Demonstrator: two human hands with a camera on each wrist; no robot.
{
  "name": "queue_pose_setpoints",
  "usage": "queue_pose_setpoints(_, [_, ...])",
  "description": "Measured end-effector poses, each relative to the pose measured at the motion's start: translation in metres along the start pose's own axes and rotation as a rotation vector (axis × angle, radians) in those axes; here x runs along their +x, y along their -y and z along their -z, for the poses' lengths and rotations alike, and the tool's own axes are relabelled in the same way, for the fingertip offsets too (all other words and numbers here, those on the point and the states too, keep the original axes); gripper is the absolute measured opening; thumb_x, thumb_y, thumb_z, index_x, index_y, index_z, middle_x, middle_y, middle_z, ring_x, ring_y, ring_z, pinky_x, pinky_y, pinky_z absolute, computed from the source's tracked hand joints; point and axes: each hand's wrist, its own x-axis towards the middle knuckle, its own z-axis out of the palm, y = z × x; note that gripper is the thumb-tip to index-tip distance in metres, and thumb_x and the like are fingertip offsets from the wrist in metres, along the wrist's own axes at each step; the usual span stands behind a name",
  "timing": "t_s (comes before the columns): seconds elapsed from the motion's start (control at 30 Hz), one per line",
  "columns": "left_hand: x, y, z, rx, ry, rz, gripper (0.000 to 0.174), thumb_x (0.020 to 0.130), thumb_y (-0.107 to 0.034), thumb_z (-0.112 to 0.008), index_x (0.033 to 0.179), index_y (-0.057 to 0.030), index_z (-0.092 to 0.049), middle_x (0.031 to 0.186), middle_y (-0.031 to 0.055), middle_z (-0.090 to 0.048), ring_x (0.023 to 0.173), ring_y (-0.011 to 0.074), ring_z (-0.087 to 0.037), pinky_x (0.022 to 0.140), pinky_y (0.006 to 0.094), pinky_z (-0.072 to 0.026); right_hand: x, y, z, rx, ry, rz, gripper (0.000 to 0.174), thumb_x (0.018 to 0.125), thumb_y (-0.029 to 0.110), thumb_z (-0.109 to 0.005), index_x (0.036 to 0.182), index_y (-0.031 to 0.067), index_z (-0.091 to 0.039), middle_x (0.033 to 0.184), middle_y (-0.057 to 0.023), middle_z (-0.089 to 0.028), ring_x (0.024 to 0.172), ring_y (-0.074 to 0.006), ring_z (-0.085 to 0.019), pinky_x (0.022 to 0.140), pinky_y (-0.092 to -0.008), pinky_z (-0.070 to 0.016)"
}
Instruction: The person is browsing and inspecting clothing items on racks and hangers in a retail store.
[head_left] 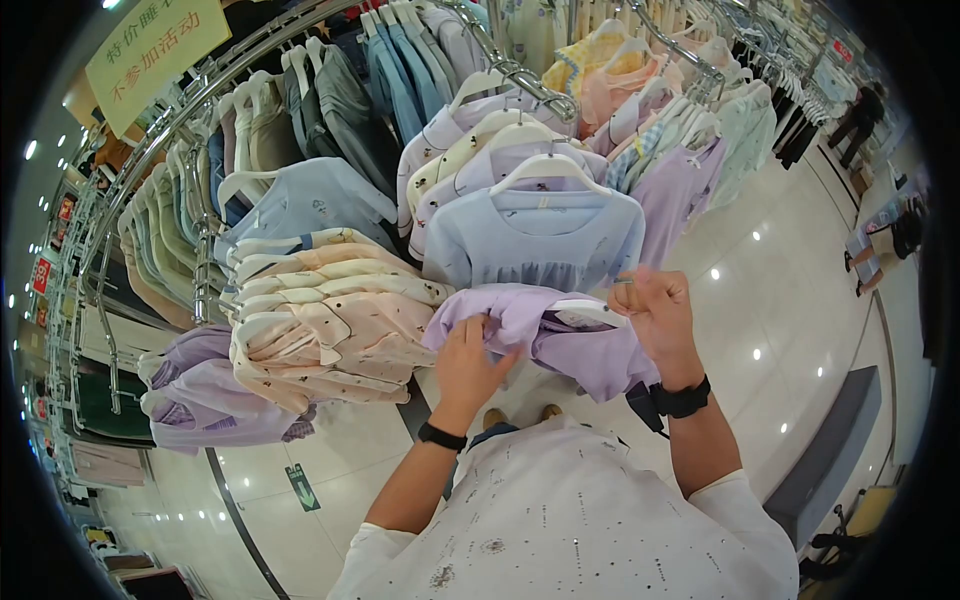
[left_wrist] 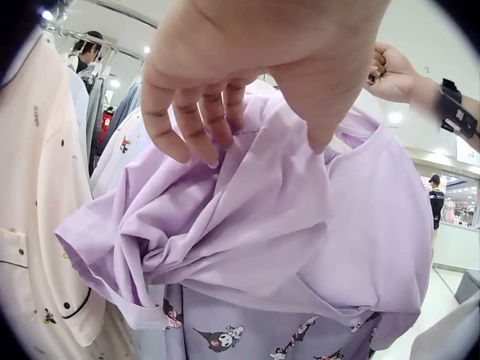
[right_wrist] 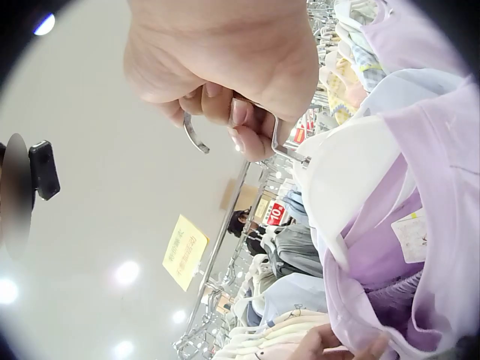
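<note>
In the head view a lilac top hangs on a white hanger in front of the person. The right hand grips the hanger by its metal hook, the hook's end sticking out past the curled fingers. On the other side, the left hand holds the top at its sleeve and shoulder; its fingers bend over the gathered cloth, with the thumb opposite. Lilac cloth printed with cartoon figures shows below the top. Inside the neckline sits a pale label.
A light blue top hangs just beyond the hands. Peach printed pajamas crowd the left side, with lilac clothes lower down. Metal rails curve overhead. A grey bench stands on the right; other people are farther off.
</note>
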Motion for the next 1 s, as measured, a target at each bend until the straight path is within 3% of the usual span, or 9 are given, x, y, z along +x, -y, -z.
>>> queue_pose_setpoints(0.17, [0.016,0.045,-0.014,0.054,-0.113,-0.139,0.016,0.089,-0.017,-0.068,0.093,-0.0048,-0.059,0.088,0.0152,-0.065,0.077,0.0345,-0.062,0.068,0.0406,-0.0497,-0.003,0.01,0.0,-0.054,0.004,-0.005,0.054,0.105,0.02,-0.055,0.058,0.005,-0.033,0.057,0.0009,-0.027,0.056,-0.0137,-0.025,0.057,-0.033,-0.0307])
queue_pose_setpoints(0.23, [0.018,0.048,-0.005,-0.319,-0.043,0.268,0.011,0.094,-0.013,-0.058,0.092,-0.0026,-0.056,0.082,0.0173,-0.061,0.073,0.032,-0.06,0.065,0.0393,-0.0476,-0.005,0.012,0.008,-0.068,0.018,-0.013,0.053,0.104,0.018,-0.055,0.058,0.0045,-0.033,0.057,0.0006,-0.029,0.056,-0.0136,-0.026,0.057,-0.0327,-0.0314])
queue_pose_setpoints(0.4, [0.046,0.061,0.003,-0.438,-0.318,0.201,0.013,0.095,-0.013,-0.056,0.09,-0.0016,-0.052,0.067,0.0136,-0.054,0.06,0.022,-0.051,0.058,0.04,-0.0437,-0.016,0.009,0.012,-0.299,0.089,-0.069,0.048,0.103,0.014,-0.054,0.06,0.0029,-0.037,0.058,0.0,-0.032,0.058,-0.0127,-0.029,0.059,-0.0318,-0.0343])
queue_pose_setpoints(0.5, [0.056,0.045,0.03,-0.465,-0.205,0.354,0.018,0.093,-0.016,-0.064,0.091,-0.0023,-0.052,0.069,0.0126,-0.058,0.062,0.0234,-0.056,0.06,0.0396,-0.0452,-0.015,0.014,0.009,-0.28,0.169,-0.127,0.044,0.103,0.013,-0.053,0.062,0.0016,-0.041,0.058,0.0005,-0.033,0.059,-0.0118,-0.03,0.06,-0.0309,-0.0358])
queue_pose_setpoints(0.57, [0.058,0.036,0.044,-0.186,-0.039,0.123,0.027,0.085,-0.019,-0.076,0.096,-0.0043,-0.056,0.084,0.0127,-0.065,0.067,0.0188,-0.058,0.063,0.0325,-0.0477,-0.013,0.015,0.013,-0.054,0.129,-0.083,0.044,0.103,0.014,-0.054,0.062,0.0022,-0.043,0.057,0.0016,-0.032,0.058,-0.0113,-0.029,0.06,-0.0317,-0.0354])
queue_pose_setpoints(0.67, [0.055,0.031,0.056,-0.136,0.074,0.104,0.041,0.076,-0.023,-0.085,0.101,-0.0038,-0.059,0.088,0.0123,-0.067,0.072,0.0212,-0.062,0.066,0.0322,-0.0499,-0.011,0.023,0.019,-0.003,0.053,-0.025,0.046,0.103,0.015,-0.054,0.061,0.0031,-0.042,0.056,0.0025,-0.029,0.056,-0.0113,-0.026,0.059,-0.0326,-0.0342])
queue_pose_setpoints(0.77, [0.048,0.04,0.056,-0.231,0.197,0.057,0.051,0.073,-0.028,-0.087,0.112,-0.0041,-0.063,0.091,0.015,-0.07,0.084,0.0335,-0.068,0.076,0.0378,-0.0546,-0.008,0.023,0.019,0.031,0.047,0.03,0.05,0.103,0.017,-0.054,0.057,0.0046,-0.038,0.054,0.0025,-0.025,0.054,-0.0116,-0.022,0.058,-0.0337,-0.0315])
queue_pose_setpoints(0.9, [0.033,0.051,0.044,-0.035,0.282,0.004,0.047,0.074,-0.03,-0.083,0.111,-0.0062,-0.068,0.102,0.0161,-0.069,0.092,0.0343,-0.068,0.078,0.0412,-0.0539,-0.004,0.025,0.017,0.091,0.075,0.068,0.053,0.104,0.018,-0.053,0.056,0.0053,-0.034,0.054,0.0019,-0.023,0.054,-0.0124,-0.02,0.056,-0.0337,-0.0294])
queue_pose_setpoints(1.0, [0.018,0.094,0.016,0.186,0.288,0.147,0.035,0.076,-0.031,-0.079,0.099,-0.0062,-0.072,0.107,0.0169,-0.069,0.096,0.0354,-0.067,0.079,0.0446,-0.0527,-0.004,0.03,0.018,0.088,0.05,0.058,0.054,0.104,0.018,-0.052,0.055,0.006,-0.031,0.054,0.0014,-0.022,0.055,-0.0128,-0.019,0.055,-0.0337,-0.0281])
